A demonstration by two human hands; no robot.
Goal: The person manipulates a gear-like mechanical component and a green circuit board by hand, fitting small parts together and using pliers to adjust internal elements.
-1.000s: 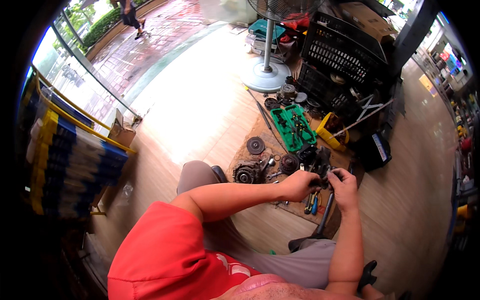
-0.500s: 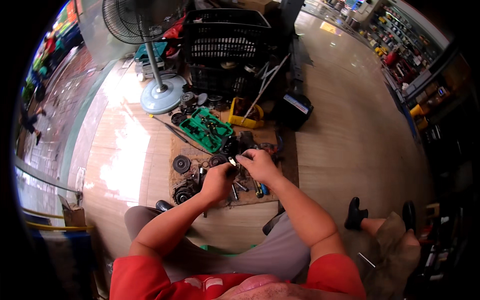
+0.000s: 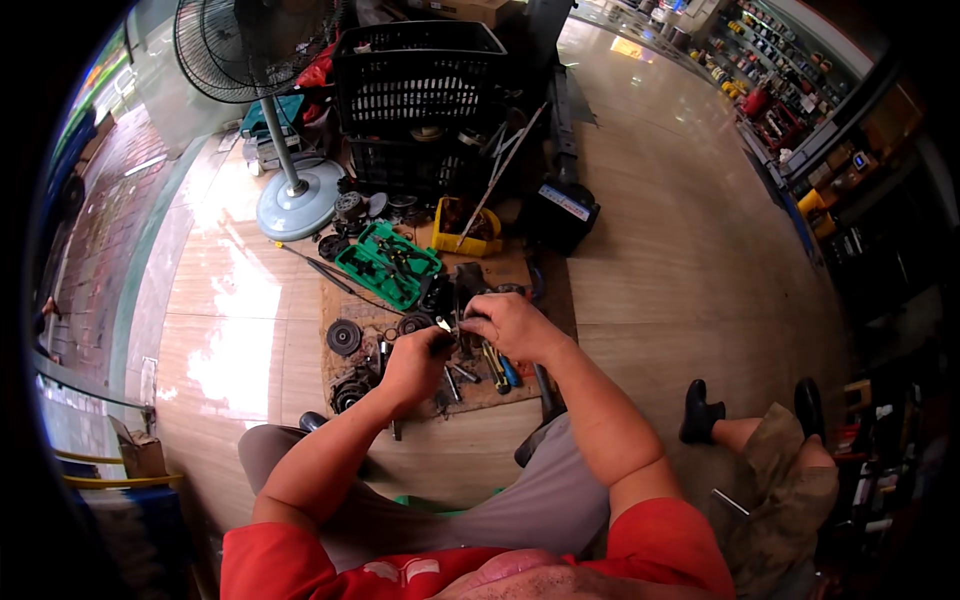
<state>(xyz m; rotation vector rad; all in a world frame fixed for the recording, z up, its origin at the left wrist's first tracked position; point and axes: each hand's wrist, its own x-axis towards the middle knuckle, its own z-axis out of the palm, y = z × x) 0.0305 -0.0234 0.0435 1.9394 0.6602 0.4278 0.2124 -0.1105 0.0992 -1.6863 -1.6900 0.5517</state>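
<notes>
Above a piece of soiled cardboard (image 3: pixel 480 396), both hands meet around a small work piece. My left hand (image 3: pixel 414 366) is closed, with a small pale, shiny piece (image 3: pixel 444 324) showing at its fingertips; its kind is too small to tell. Close against it, my right hand (image 3: pixel 512 326) has its fingers pinched together, and what they grip is hidden. Beyond the hands lie dark, greasy machine parts and an open green tool case (image 3: pixel 390 264). A round dark pulley-like disc (image 3: pixel 344 338) is left of my left hand. Below the right hand are yellow-and-black pliers (image 3: pixel 496 370) and a blue-handled tool (image 3: pixel 511 372).
A yellow bin (image 3: pixel 466 228) of parts and a black battery (image 3: pixel 562 214) stand beyond the cardboard. Stacked black crates (image 3: pixel 420 90) and a standing fan (image 3: pixel 298 200) are at the back. Another person's legs and black shoe (image 3: pixel 702 412) are at the right.
The whole view has shifted, so the floor things sit further left. Both hands stay together at the small piece, the fingers little changed. A passer-by at the far left has mostly gone from sight.
</notes>
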